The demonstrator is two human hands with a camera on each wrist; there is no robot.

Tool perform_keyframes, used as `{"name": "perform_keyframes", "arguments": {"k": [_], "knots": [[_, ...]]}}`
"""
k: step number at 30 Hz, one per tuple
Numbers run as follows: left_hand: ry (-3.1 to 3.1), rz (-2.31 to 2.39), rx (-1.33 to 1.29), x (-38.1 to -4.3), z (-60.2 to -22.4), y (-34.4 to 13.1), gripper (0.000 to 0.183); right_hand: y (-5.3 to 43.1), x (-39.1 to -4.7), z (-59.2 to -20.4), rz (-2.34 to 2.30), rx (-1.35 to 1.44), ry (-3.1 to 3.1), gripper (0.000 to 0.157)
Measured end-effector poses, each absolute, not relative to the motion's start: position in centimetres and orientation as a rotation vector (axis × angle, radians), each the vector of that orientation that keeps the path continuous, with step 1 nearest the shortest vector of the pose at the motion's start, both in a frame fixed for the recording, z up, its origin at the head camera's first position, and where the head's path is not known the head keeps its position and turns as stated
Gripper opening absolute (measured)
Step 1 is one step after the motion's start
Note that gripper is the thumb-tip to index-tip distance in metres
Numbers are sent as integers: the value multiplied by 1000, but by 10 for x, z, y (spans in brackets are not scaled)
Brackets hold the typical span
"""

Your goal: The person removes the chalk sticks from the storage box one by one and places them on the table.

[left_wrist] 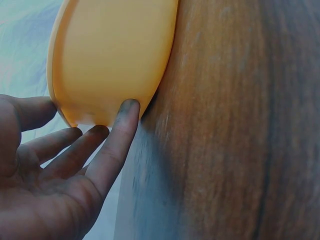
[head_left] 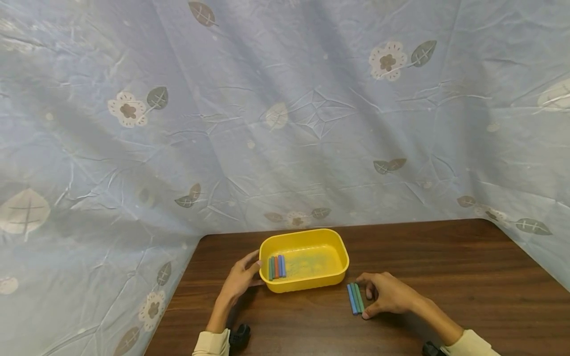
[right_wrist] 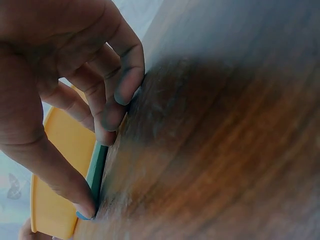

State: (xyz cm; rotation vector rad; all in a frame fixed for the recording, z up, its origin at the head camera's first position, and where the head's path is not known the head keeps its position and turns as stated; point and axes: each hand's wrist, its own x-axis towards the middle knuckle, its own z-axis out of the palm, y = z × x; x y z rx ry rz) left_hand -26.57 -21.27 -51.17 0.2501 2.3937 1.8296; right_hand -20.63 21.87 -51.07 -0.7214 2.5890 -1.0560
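Several chalk sticks [head_left: 276, 267] in green, red, blue and purple lie side by side at the left end of a yellow plastic tub [head_left: 307, 285]. My left hand [head_left: 239, 279] rests against the tub's left end, its thumb at the rim and its fingers [left_wrist: 116, 145] extended along the outer wall. Right of the tub, a blue chalk stick [head_left: 352, 299] and green chalk [head_left: 358, 298] lie together on the table. My right hand [head_left: 387, 295] pinches the green chalk [right_wrist: 96, 167] lengthwise, thumb at the near end and a fingertip at the far end.
The dark wooden table [head_left: 436, 267] carries everything. Chalk dust [head_left: 311, 262] coats the tub's floor. A pale blue patterned cloth [head_left: 285, 163] hangs behind the table and along its sides.
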Motion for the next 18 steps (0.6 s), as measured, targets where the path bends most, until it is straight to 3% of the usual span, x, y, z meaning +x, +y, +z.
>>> {"name": "perform_keyframes", "arguments": {"k": [18], "knots": [[2389,1838,246,-268,-514,-213,53,216,-209,-507,-1011,-689,2591,79]]}}
